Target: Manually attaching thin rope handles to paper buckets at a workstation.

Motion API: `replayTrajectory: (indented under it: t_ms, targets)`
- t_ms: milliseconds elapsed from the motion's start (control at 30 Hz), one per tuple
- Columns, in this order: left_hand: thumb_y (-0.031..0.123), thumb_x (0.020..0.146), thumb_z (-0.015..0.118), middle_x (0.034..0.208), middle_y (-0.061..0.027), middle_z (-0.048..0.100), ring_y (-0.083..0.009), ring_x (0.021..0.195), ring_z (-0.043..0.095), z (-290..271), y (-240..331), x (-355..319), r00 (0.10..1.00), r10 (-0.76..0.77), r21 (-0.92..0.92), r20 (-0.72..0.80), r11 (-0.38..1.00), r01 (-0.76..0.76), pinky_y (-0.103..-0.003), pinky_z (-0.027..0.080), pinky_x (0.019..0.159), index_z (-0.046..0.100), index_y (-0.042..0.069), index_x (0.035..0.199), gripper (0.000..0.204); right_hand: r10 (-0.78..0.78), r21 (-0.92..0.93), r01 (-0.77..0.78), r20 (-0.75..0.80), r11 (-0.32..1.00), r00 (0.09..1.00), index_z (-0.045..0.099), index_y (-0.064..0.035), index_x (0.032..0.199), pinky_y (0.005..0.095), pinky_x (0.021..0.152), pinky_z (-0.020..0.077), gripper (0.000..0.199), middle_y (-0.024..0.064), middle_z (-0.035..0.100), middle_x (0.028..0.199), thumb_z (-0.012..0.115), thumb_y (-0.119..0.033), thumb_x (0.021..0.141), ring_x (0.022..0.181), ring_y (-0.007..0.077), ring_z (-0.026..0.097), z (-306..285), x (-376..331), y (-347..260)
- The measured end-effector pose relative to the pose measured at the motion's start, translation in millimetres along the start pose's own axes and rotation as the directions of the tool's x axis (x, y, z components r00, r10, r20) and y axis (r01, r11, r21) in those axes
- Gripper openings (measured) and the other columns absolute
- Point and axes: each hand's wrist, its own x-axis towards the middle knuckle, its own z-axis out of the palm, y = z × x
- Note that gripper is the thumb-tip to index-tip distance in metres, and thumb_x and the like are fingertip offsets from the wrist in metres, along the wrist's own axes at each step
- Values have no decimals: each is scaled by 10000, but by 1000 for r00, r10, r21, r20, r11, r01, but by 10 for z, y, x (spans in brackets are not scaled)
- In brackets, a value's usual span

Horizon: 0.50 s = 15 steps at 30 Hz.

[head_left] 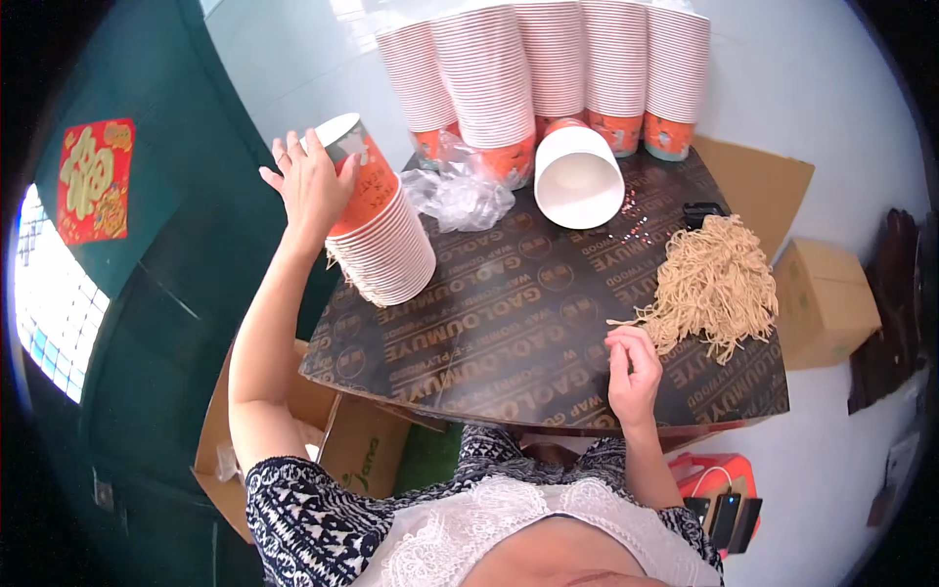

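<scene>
My left hand [315, 191] is at the upper end of an upside-down stack of paper cups [386, 249] at the table's left, fingers spread and thumb against the top orange-and-grey cup. Tan strands stick out from under the stack's left side. My right hand [634, 377] is over the front edge, its thumb and fingers pinched together. Beside its fingertips ends a loose strand from a heap of thin tan cords [719, 284], possibly raffia or paper string. Whether that strand is in the pinch is hidden. A single paper cup [579, 186] lies on its side, mouth toward me.
Several tall stacks of cups [484, 83] line the back of the dark printed table [489, 333]. Crumpled clear plastic [465, 196], tiny coloured bits [636, 220] and a small black object [702, 212] lie on it. Cardboard boxes [827, 293] stand at right; another open box [357, 440] is below left.
</scene>
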Motion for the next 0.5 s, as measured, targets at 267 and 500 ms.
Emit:
replayTrajectory:
  t_ms: [267, 500]
  targets:
    - [51, 793, 649, 976, -196, 565, -391, 934, 587, 131, 1343, -309, 881, 456, -725, -126, 564, -396, -450, 501, 784, 563, -8, 975, 209, -82, 20, 82, 18, 996, 996, 631, 18, 881, 316, 671, 492, 65, 118, 629, 912, 577, 50, 862, 767, 239, 616, 13, 19, -51]
    - [-10, 777, 574, 959, -212, 539, -374, 993, 547, 672, 2529, -150, 830, 532, -797, -166, 423, -431, -449, 469, 849, 546, -27, 1004, 229, -58, 6, 58, 68, 998, 996, 638, 30, 877, 293, 654, 495, 70, 120, 645, 906, 573, 54, 863, 748, 210, 622, 26, -24, -49]
